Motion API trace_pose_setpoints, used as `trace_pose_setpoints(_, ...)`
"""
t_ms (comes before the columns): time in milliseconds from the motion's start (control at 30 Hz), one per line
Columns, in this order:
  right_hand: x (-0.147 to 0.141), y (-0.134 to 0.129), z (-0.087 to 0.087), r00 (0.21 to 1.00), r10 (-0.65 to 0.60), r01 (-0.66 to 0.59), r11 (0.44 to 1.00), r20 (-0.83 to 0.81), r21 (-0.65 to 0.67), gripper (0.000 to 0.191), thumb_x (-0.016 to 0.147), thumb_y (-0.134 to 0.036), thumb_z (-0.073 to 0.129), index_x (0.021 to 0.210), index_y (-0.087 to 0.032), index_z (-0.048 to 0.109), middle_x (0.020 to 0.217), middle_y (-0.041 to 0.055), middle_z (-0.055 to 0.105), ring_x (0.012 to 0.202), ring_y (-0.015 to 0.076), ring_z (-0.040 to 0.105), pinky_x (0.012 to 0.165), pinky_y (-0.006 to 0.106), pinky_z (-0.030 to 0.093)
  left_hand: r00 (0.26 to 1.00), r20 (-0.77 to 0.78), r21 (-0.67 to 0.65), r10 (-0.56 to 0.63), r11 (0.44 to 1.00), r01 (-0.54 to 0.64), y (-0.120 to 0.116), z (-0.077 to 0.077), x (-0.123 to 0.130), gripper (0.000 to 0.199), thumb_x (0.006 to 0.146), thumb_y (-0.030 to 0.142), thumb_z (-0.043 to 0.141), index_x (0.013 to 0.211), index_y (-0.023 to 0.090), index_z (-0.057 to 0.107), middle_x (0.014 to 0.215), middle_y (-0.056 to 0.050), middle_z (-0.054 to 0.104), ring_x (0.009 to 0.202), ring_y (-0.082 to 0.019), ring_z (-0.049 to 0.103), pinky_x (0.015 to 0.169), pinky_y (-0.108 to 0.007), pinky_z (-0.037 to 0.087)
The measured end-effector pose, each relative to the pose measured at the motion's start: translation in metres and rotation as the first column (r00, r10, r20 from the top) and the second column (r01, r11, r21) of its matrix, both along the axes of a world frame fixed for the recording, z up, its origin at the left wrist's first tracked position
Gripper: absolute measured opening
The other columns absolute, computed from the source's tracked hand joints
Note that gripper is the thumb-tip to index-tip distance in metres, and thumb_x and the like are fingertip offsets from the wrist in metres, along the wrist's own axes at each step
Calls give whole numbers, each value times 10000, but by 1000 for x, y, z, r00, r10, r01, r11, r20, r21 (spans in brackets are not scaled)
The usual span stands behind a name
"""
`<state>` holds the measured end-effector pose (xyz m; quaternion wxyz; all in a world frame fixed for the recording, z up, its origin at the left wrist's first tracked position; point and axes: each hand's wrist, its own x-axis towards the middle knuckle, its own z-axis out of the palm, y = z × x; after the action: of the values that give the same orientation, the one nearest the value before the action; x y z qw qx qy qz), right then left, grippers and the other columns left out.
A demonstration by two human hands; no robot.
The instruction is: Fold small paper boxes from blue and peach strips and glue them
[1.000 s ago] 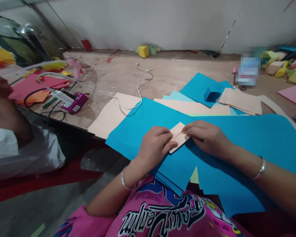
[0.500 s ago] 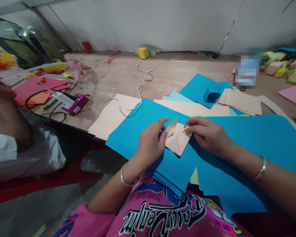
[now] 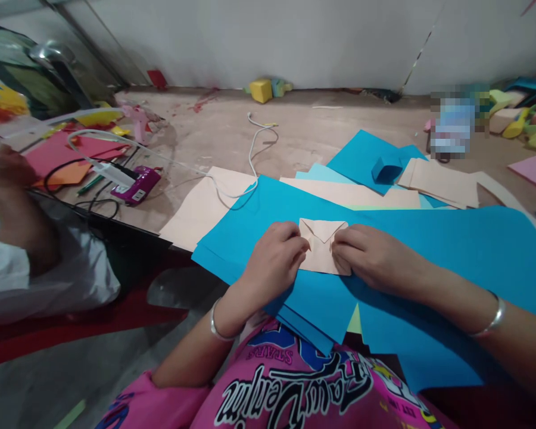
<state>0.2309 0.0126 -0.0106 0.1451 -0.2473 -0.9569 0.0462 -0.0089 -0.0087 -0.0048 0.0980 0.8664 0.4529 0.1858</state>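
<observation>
Pinching folded peach paper (image 3: 321,257) with left hand (image 3: 276,252) at left side, right hand (image 3: 376,255) at right. Likely light, springy, easily creased; best taken lightly by edges.

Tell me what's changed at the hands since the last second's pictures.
The folded peach paper has been turned: earlier a corner pointed toward the person, now a straight edge does. The left hand, its fingers loosely spread half a second ago, now pinches the paper's left side; the right hand grips the right. The blue sheets beneath and the white cable stayed put.
</observation>
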Motion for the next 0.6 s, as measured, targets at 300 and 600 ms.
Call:
trace_pose_setpoints(300, 4, -2, 13, 991, -18, 25, 999, 133, -47, 386, 870, -497, 673, 1032, -147, 647, 1076, 143, 664, 975, 280, 595, 771, 394, 453, 966, -71, -21, -249, 968, 248, 9, 4, -6, 206, 996, 296, 502, 1054, 155, 642, 1154, -110, 677, 1108, -236, 604, 932, -393, 505)
trace_pose_setpoints(600, 5, -6, 13, 986, 30, -45, 996, 166, 82, 175, 976, -165, 473, 1023, -162, 642, 967, 116, 706, 914, 225, 616, 765, 358, 441, 966, -122, -55, -229, 973, 224, 7, 8, -6, 195, 969, 356, 555, 968, 162, 575, 1122, -113, 671, 1074, -245, 609, 892, -373, 486)
